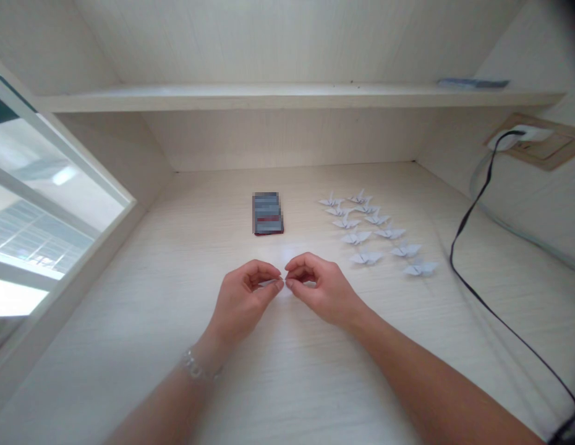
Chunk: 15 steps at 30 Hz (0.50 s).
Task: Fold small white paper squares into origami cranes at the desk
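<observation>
My left hand and my right hand meet fingertip to fingertip above the desk. Each is closed in a pinch, thumb against forefinger. Between the tips shows a sliver of folded white paper; most of it is hidden by the fingers, so its shape cannot be made out. To the right of my right hand stand several white origami cranes in two slanting rows. Beyond my hands lies a small dark, blurred-out rectangular object with a red edge.
A light wood desk lies under a shelf. Down the right side runs a black cable from a wall socket. A flat bluish item rests on the shelf. At left is a window.
</observation>
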{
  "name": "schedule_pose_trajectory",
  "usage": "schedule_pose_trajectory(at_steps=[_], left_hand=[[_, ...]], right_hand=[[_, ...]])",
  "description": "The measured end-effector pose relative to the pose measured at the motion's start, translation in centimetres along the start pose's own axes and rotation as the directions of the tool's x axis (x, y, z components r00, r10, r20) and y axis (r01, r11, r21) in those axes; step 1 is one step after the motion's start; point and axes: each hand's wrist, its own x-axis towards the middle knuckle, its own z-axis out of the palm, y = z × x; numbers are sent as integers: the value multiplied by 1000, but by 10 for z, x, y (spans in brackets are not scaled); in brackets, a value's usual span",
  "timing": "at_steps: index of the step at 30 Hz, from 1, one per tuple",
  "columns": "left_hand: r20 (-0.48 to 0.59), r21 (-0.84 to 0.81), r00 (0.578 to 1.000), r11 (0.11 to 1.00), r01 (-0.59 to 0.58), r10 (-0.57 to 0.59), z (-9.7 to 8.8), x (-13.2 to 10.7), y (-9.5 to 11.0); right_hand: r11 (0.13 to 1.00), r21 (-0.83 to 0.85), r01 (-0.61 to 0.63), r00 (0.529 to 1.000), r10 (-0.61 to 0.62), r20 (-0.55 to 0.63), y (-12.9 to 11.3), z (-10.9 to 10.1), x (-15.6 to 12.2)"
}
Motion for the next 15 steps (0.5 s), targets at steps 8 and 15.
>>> schedule_pose_trajectory(at_steps=[8,15], left_hand=[[11,-54,998,997,60,-60,-2,1,0],[-9,-99,995,990,102,-104,-5,3,0]], right_hand=[[999,-33,-35,999,36,26,-7,-3,1],[988,83,-130,989,124,74,3,-10,3]])
